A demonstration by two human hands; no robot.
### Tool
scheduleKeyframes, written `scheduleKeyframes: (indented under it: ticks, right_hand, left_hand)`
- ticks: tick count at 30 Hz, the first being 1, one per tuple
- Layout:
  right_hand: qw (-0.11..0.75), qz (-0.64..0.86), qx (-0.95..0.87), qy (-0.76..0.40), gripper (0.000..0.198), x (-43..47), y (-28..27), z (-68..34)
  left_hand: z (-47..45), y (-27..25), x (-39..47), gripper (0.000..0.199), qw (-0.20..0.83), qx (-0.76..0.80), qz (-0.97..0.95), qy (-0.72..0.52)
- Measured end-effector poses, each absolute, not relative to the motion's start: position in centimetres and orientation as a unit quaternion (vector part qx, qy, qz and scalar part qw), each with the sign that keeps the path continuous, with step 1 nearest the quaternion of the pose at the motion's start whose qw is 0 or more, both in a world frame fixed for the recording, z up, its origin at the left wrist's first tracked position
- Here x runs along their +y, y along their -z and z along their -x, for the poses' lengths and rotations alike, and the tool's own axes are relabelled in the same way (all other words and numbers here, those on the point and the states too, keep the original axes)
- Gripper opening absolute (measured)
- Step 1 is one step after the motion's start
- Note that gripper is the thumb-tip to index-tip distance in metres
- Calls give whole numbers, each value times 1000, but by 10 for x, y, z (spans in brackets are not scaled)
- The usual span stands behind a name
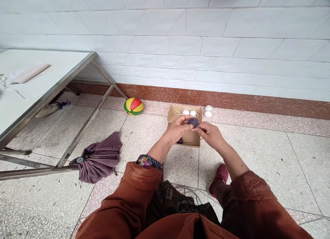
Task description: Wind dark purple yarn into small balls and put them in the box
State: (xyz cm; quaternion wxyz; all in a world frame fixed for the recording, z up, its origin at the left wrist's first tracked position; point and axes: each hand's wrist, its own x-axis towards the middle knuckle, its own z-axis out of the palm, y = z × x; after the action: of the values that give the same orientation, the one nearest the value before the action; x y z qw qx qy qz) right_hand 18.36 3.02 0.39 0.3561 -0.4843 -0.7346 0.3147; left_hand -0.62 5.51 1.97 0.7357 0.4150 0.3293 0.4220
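My left hand [179, 128] is closed around a small dark grey ball of yarn [193, 122], thumb below and fingers above. At the ball's right side, my right hand [209, 133] has its fingers pinched together, and what lies in the pinch is too small to make out. Beneath both hands a brown cardboard box [171, 112] stands on the floor. White yarn balls [186, 111] with loose strands lie in its far part. In the near part, a dark ball [180, 140] shows beside my left wrist, with a dark strand running right.
More white balls [208, 111] sit on the floor right of the box. A colourful ball [133, 106] lies against the wall's base. On the left stands a metal-framed table [77, 64], with a folded purple umbrella [100, 158] by its lower bar. My shoe [219, 177] is near the box.
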Motion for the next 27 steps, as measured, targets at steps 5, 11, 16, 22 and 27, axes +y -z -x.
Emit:
scheduleKeyframes:
  ticks: [5, 11, 16, 22, 27]
  right_hand:
    - [338, 409, -774, -345, 15, 24, -16, -181]
    - [418, 431, -732, -322, 15, 29, -23, -186]
    - [442, 483, -681, -328, 16, 37, -12, -189]
    - [388, 541, -676, -317, 17, 36, -1, -188]
    - [352, 493, -728, -321, 14, 30, -6, -184]
  left_hand:
    - [6, -11, 60, 35, 644, 408, -480, -433]
    - [6, -13, 57, 62, 597, 426, -590, -339]
    - [8, -22, 50, 63, 705, 303, -564, -306]
    - [7, -27, 49, 51, 776, 304, -418, -362]
    - [9, -17, 58, 39, 710, 421, -383, -414]
